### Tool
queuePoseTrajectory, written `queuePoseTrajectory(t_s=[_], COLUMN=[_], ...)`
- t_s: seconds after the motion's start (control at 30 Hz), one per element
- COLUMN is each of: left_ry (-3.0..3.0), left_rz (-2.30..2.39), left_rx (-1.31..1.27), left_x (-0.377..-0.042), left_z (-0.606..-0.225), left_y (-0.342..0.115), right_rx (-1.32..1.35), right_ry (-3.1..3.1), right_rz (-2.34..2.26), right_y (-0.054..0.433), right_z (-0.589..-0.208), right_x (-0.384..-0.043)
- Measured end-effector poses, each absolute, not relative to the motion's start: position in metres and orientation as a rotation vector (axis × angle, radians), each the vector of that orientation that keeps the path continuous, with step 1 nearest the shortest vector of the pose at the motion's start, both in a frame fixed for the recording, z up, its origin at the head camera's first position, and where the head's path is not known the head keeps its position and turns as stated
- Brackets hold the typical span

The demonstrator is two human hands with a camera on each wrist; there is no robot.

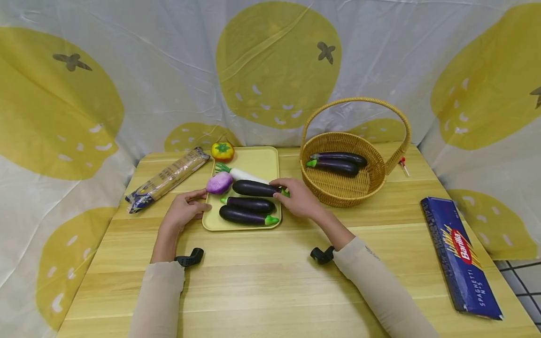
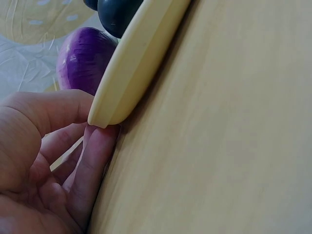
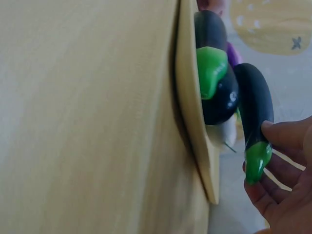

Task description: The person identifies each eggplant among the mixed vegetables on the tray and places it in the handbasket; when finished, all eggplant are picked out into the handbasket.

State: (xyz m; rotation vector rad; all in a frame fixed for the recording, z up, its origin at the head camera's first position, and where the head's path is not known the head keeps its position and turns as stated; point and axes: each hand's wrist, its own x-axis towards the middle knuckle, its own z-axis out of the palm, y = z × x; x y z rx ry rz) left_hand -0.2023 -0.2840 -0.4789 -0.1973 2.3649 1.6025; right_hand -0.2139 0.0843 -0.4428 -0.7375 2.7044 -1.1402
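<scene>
My right hand (image 1: 297,197) holds a dark eggplant (image 1: 253,188) near its green stem end. In the right wrist view, thumb and fingers pinch that eggplant (image 3: 256,97) above the yellow tray (image 1: 258,159). With thumb on the rim and fingers under it, my left hand (image 1: 183,210) grips the tray's left edge (image 2: 122,83). Two more eggplants lie on the tray: one (image 1: 251,205) in the middle, another (image 1: 243,216) toward the front. A purple onion (image 1: 219,183) sits at the tray's left side, and a white radish (image 1: 241,174) lies behind the held eggplant.
A wicker basket (image 1: 346,199) with a tall handle, right of the tray, contains two eggplants (image 1: 336,166). An orange-yellow tomato-like fruit (image 1: 222,151) sits at the tray's back left corner. Pasta packs lie left (image 1: 169,178) and right (image 1: 460,258). A small red-topped stick (image 1: 404,166) lies beside the basket.
</scene>
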Motion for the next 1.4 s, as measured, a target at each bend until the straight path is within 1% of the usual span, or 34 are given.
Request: queuePoseTrajectory(t_s=[0.23, 0.53, 0.9, 1.13, 1.4], left_ry=[2.36, 2.341, 2.354, 2.336, 2.343], left_rz=[1.588, 1.612, 1.603, 1.616, 1.597], left_rx=[-0.196, -0.218, -0.229, -0.238, -0.247], left_x=[-0.201, -0.2, -0.2, -0.2, -0.2], left_z=[-0.477, -0.476, -0.477, -0.478, -0.476], left_y=[-0.285, -0.285, -0.286, -0.285, -0.284], right_rx=[-0.76, -0.842, -0.586, -0.48, -0.391], right_ry=[2.717, 2.838, 2.888, 2.948, 2.927], right_rz=[-1.192, -1.231, -1.224, -1.163, -1.109], right_y=[0.105, 0.147, 0.209, 0.243, 0.263], right_z=[-0.424, -0.403, -0.402, -0.409, -0.419], right_x=[-0.208, -0.208, -0.209, -0.219, -0.231])
